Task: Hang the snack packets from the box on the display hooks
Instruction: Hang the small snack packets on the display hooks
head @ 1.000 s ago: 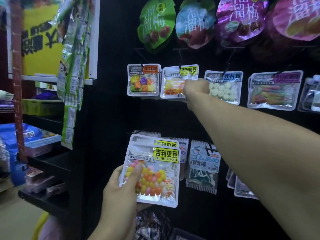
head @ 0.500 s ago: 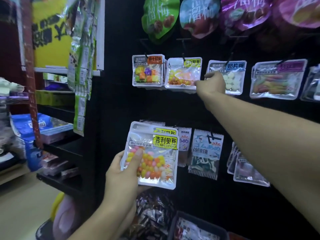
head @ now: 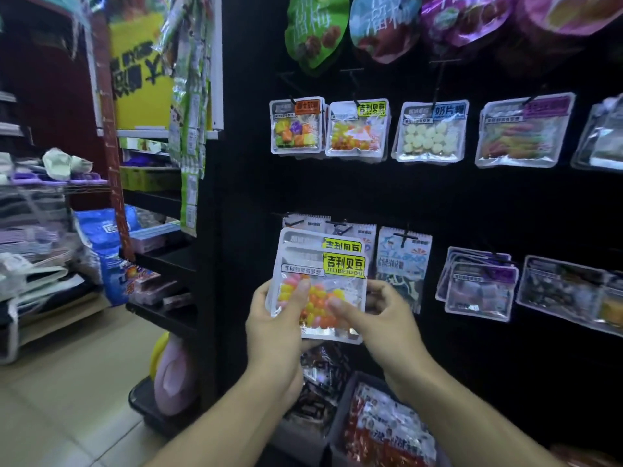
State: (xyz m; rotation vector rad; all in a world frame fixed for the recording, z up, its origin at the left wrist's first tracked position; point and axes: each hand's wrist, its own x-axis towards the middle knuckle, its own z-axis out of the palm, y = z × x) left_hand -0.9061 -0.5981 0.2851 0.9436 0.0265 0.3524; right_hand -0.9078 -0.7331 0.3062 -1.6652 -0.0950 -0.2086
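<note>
My left hand (head: 273, 318) holds a small stack of clear jelly-bean packets (head: 323, 284) with yellow labels, thumb across the front. My right hand (head: 377, 315) pinches the front packet at its right side, thumb on the front and fingers behind. The stack is in front of the lower hook row of the black display wall (head: 438, 197). On the upper row, matching yellow-label packets (head: 357, 129) hang on a hook (head: 354, 103), between an orange-label packet (head: 296, 128) and a blue-label packet of white tablets (head: 429, 133).
More packets hang on the lower hooks (head: 403, 261) and to the right (head: 477, 284). Large plum bags (head: 315, 28) hang at the top. Bins of snacks (head: 381, 429) stand below my hands. Shelves with goods (head: 155, 230) lie to the left, tiled floor beneath.
My right hand left the upper hook row and came down to the stack, where it now pinches the front packet. The view has shifted slightly.
</note>
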